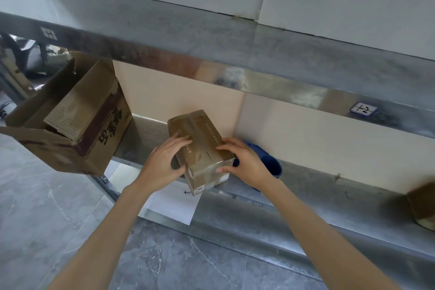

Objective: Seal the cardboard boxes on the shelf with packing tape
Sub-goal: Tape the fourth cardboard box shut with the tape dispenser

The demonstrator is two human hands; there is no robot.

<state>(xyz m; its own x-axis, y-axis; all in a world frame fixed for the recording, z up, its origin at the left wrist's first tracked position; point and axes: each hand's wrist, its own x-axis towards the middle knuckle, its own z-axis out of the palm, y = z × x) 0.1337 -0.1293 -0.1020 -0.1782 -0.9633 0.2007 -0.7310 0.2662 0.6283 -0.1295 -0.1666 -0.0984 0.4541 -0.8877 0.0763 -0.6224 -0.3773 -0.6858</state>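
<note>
A small box [200, 148] stands on the middle metal shelf [329, 198], close to its front edge. Its long axis runs away from the person and leans a little to the left at the far end, so the near short face looks back toward the body. Both hands clasp the near end. The left hand [164, 162] comes in from the left with its fingers [181, 140] laid across the top and its thumb hooked round the near left corner. The right hand [243, 160] mirrors it, with fingers on the right top edge and the thumb pressed to the near face. The box lies directly between the palms, touching both, and neither hand is nearer than the other. Its top looks glossy, as if tape already covers the seam, though the hands hide the near stretch. No tape is in either hand. A blue object [271, 163] sits just behind the right hand, half hidden; it may be the tape roll, but I cannot tell. If so, the right hand is better placed to reach it. A big open box [70, 122] overhangs the shelf end at the left, well apart, with its flaps up. A sheet of paper [174, 205] lies on a lower level beneath the small box, and another box [423, 205] shows at the far right edge.
</note>
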